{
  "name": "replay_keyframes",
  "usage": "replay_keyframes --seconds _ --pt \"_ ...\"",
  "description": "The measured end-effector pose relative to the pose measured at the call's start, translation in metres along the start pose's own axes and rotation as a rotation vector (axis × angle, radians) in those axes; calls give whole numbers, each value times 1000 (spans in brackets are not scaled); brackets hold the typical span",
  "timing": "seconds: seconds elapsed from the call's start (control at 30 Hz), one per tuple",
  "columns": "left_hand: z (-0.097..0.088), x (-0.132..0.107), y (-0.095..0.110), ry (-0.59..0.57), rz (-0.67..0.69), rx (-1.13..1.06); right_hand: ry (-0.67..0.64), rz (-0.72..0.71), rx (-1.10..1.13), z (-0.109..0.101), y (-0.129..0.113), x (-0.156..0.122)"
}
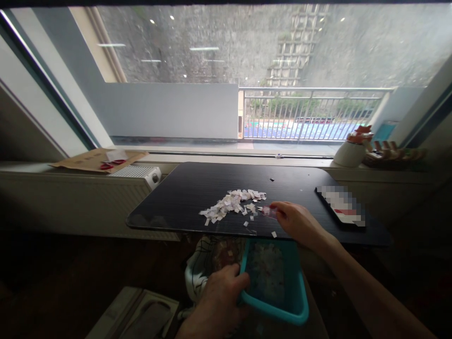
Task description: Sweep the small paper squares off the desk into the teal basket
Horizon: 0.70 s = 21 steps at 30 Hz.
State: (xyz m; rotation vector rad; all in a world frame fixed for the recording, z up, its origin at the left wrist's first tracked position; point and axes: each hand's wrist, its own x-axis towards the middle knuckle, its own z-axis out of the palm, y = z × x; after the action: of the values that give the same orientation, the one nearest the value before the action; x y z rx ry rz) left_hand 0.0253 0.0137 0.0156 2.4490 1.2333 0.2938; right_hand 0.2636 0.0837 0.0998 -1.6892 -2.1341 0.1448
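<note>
My left hand grips the left rim of a teal plastic bin, thumb over the edge. The bin sits below the table's front edge, with a heap of pale, see-through bits inside. Over the dark tabletop, my right hand is closed on a small clear plastic piece with pinkish marks; whether it is a bag I cannot tell. This piece is at the right end of a pile of small white paper pieces. A few loose paper pieces lie nearer the front edge.
A phone-like slab with a blurred face lies on the table's right. A radiator and brown paper with red-handled scissors are at left. On the right sill stand a white pot and a basket.
</note>
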Motion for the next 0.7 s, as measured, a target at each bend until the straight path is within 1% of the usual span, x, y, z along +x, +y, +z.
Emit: replay_keyframes --seconds 0.07,0.13,0.2,0.3,0.43,0.5,0.6,0.7 --pt "0 0 1 -2 2 8 0 9 2 -3 2 -3" --pt "0 0 2 -6 5 18 23 8 25 -3 -1 -3" --pt "1 0 2 -10 3 21 29 -20 74 0 -8 -1" --pt "1 -2 0 -4 -8 22 1 -49 110 5 -14 4" --pt "1 -2 0 -5 6 22 32 -8 76 5 -12 6" --pt "0 -1 0 -8 11 22 33 -13 85 4 -11 4" --pt "0 0 2 -10 8 28 6 -32 110 3 -11 2" --pt "0 -1 1 -3 11 23 -27 -22 112 2 -15 2"
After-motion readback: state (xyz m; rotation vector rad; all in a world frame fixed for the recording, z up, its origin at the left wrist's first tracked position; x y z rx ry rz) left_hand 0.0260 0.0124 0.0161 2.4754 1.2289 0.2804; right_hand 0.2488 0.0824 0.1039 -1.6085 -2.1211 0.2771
